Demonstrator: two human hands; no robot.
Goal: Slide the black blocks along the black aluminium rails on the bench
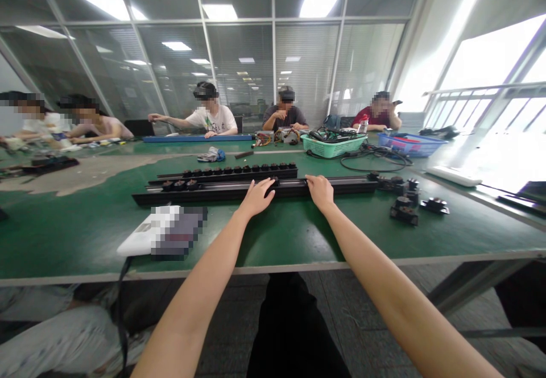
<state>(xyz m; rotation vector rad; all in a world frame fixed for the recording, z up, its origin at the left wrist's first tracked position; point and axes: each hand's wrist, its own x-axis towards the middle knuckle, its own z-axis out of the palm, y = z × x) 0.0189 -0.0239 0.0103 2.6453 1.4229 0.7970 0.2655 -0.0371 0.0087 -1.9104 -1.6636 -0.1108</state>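
Black rail (pixel 205 192), beneath left hand (pixel 256 198), beneath right hand (pixel 319 191)

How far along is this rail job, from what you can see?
Done, it seems: the far black rail carries a row of round black fittings. In hand: the left hand and right hand rest on the nearer black rail, which looks mostly bare. Left: the loose black fittings at the table's right lie off the rails.

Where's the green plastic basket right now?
In the head view, the green plastic basket sits on the far side of the green workbench, right of centre, just left of a blue basket.
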